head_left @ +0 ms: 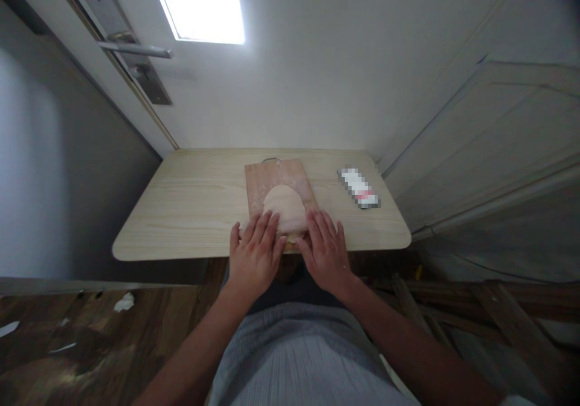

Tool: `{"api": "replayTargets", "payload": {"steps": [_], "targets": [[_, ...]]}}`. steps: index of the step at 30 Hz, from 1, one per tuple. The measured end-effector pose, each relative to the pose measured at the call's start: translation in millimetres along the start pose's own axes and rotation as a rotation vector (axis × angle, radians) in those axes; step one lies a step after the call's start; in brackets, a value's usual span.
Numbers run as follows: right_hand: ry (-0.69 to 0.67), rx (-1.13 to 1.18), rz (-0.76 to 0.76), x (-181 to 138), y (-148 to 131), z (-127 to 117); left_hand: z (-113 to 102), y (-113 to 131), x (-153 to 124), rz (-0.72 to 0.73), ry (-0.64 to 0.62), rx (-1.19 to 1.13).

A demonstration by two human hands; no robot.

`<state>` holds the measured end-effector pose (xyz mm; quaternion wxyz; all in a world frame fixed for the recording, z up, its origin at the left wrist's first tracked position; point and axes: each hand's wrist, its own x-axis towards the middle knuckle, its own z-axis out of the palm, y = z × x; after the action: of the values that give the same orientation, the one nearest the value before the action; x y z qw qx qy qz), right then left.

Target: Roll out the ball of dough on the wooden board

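A flat, rounded sheet of pale dough [285, 203] lies on a wooden cutting board [258, 181] with a metal handle at its far end. Whitish, flour-like marks show on the board around the dough. My left hand [256, 246] rests at the dough's near left edge, its fingers stretched forward and the thumb apart. Over the near right edge lies my right hand [324, 246], fingers extended and thumb pointing inward. Both thumbs sit close to the near rim of the dough. The fingers partly hide the near side of the board.
The board stands on a light wooden tabletop [194, 206] with rounded front corners. A phone [357, 187], its screen blurred out, lies to the right. Behind the table is a white door with a metal handle [136, 49]. Wooden bars [512, 315] stand low at the right.
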<state>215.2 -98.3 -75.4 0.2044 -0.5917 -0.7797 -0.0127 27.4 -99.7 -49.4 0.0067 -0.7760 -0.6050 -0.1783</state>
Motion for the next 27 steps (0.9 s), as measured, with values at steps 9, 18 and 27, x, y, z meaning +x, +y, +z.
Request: {"api": "replayTargets", "payload": {"steps": [9,18,27], "targets": [[-0.01,-0.017,-0.013,-15,0,-4,5,2,-16,0.007,0.008,0.004],[-0.021,0.018,0.04,11,0,2,3,-1,8,-0.014,0.006,-0.001],[0.003,0.02,0.031,44,6,10,8,-11,36,-0.001,0.033,0.027]]}}
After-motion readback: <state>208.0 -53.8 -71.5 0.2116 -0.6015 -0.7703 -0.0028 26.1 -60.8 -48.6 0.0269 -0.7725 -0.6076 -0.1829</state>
